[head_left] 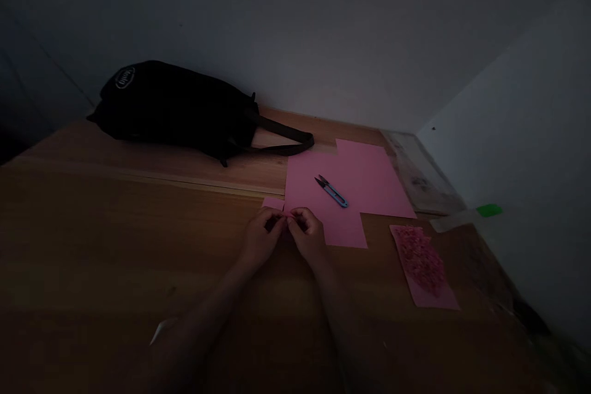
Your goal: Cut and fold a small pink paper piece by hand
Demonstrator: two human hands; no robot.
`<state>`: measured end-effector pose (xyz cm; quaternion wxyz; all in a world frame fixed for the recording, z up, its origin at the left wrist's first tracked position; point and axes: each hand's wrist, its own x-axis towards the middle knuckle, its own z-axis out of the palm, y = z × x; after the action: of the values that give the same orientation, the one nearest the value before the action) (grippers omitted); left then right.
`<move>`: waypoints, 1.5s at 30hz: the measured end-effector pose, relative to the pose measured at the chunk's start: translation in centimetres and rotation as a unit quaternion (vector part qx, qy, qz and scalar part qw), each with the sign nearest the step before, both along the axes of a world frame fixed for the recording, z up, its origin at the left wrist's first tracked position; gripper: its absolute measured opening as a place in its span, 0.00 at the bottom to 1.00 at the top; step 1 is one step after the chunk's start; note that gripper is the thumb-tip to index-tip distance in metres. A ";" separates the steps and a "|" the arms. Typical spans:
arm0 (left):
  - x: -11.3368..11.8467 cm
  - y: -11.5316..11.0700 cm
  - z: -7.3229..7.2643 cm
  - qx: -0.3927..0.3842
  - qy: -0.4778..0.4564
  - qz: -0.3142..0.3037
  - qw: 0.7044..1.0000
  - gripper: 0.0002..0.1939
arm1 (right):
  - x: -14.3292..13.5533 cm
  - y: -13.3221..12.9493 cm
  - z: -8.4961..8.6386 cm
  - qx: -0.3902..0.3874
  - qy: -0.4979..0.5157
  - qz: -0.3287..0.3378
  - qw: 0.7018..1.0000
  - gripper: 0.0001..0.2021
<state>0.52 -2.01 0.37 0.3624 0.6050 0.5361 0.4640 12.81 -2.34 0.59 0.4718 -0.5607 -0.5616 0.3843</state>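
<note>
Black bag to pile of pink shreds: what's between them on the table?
In the head view: pink paper with blue-handled snips lying on it, then a strip of wooden table before the pile of pink shreds.

Dim light, grey walls [323,31] — meeting at right, brown wooden tabletop [115,234]

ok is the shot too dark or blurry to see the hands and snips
Head view: dim overall, darkest along the bottom; the black bag loses most surface detail; the pink sheeting and snips read clearly, without strong glare; left hand and right hand have readable outlines, but the small pink piece they pinch is too dim for detail.
</note>
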 end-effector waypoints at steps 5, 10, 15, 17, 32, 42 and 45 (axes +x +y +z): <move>0.0 0.1 -0.2 0.004 0.007 0.001 1.000 0.04 | 0.1 0.2 -0.3 0.015 -0.014 0.006 1.000 0.07; 0.0 0.1 -0.1 -0.005 0.010 0.006 1.000 0.05 | 0.1 0.2 -0.2 0.015 0.001 0.009 1.000 0.08; 0.1 0.0 0.2 -0.007 0.009 0.006 1.000 0.05 | 0.1 0.2 -0.3 0.021 0.006 0.007 1.000 0.07; 0.1 0.0 0.2 -0.002 0.006 0.005 1.000 0.05 | 0.1 0.2 -0.4 0.017 0.012 0.008 1.000 0.07; 0.1 -0.1 0.2 -0.014 0.012 0.003 1.000 0.05 | 0.0 0.1 -0.3 0.011 0.024 0.006 1.000 0.07; 0.0 -0.1 -0.1 -0.009 0.018 0.002 1.000 0.05 | 0.0 0.1 -0.1 0.015 0.007 -0.001 1.000 0.07; 0.0 -0.1 0.2 -0.018 0.022 0.003 1.000 0.05 | 0.0 0.1 -0.2 0.013 0.012 -0.004 1.000 0.07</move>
<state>0.55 -2.12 0.55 0.3600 0.6071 0.5535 0.4421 12.80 -2.25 0.39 0.4875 -0.5523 -0.5586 0.3812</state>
